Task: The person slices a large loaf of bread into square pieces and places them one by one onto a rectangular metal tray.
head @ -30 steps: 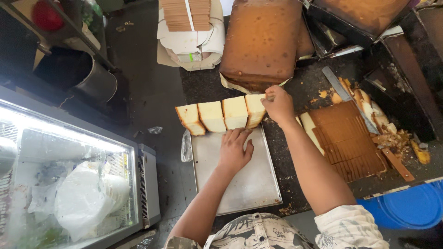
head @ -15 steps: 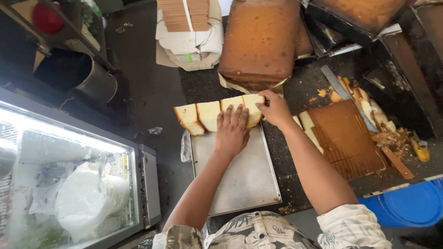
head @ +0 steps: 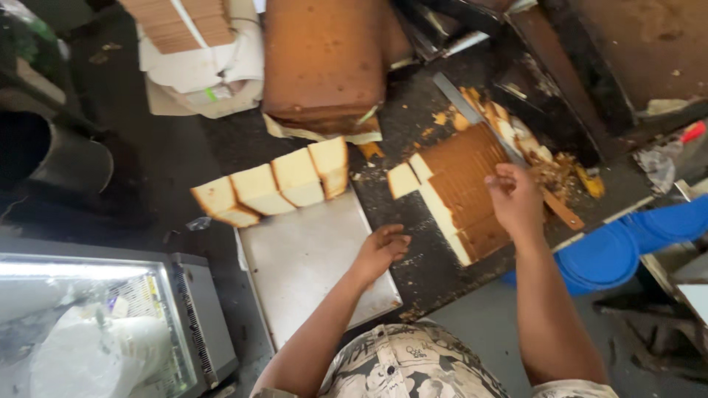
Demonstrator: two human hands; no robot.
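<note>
A row of cut pale cake blocks (head: 276,180) with brown crust lies across the far end of a metal tray (head: 310,269). My left hand (head: 380,250) rests loosely curled at the tray's right edge, holding nothing. My right hand (head: 514,199) hovers over a flat brown cake slab (head: 464,184) with pale strips along its left side, fingers bent, next to a long knife (head: 472,114). I cannot see anything gripped in it.
A large brown uncut cake loaf (head: 324,63) sits at the back. Stacked cardboard and paper (head: 199,44) lie at the back left. Crumbs and crust scraps (head: 549,166) litter the dark counter. A blue container (head: 627,243) stands at right, a lit glass display case (head: 96,324) at lower left.
Both hands have left the row of cake blocks. The left hand drew back to the tray's right edge; the right hand moved right over the brown slab. The view has shifted.
</note>
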